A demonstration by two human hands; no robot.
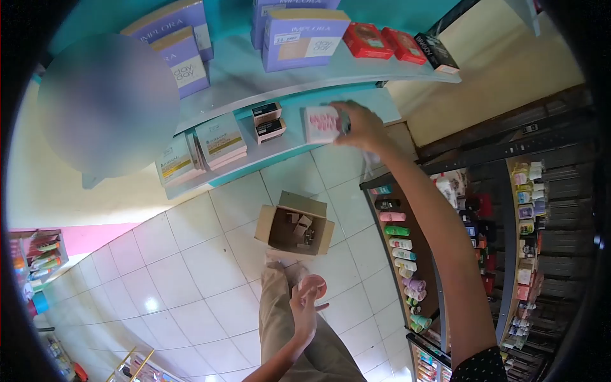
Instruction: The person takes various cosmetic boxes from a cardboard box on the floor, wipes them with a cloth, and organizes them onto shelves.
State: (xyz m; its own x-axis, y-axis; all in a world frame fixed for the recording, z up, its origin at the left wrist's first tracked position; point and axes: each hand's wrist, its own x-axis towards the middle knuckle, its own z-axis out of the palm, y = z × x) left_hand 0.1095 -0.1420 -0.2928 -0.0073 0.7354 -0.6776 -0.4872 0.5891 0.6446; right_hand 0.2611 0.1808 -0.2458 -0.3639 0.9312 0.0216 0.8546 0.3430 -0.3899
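Observation:
My right hand [363, 129] reaches to the lower shelf [289, 137], its fingers wrapped round the right side of a white box with pink marks [322, 125]. Over my legs, my left hand [305, 310] holds a round pink item [314, 288] between its fingers. On the same shelf, small black-topped boxes [268, 123] stand left of the white box. Farther left are white and gold packets [219, 140]. An open cardboard box [265, 224] sits on the floor, with several small boxes inside.
Purple boxes [304, 41], red boxes [368, 41] and a black box [436, 53] stand on the upper shelf [235, 72]. Racks of bottles [401, 244] line the right side. Another display [44, 261] is at the far left. White tiles [197, 261] cover the floor.

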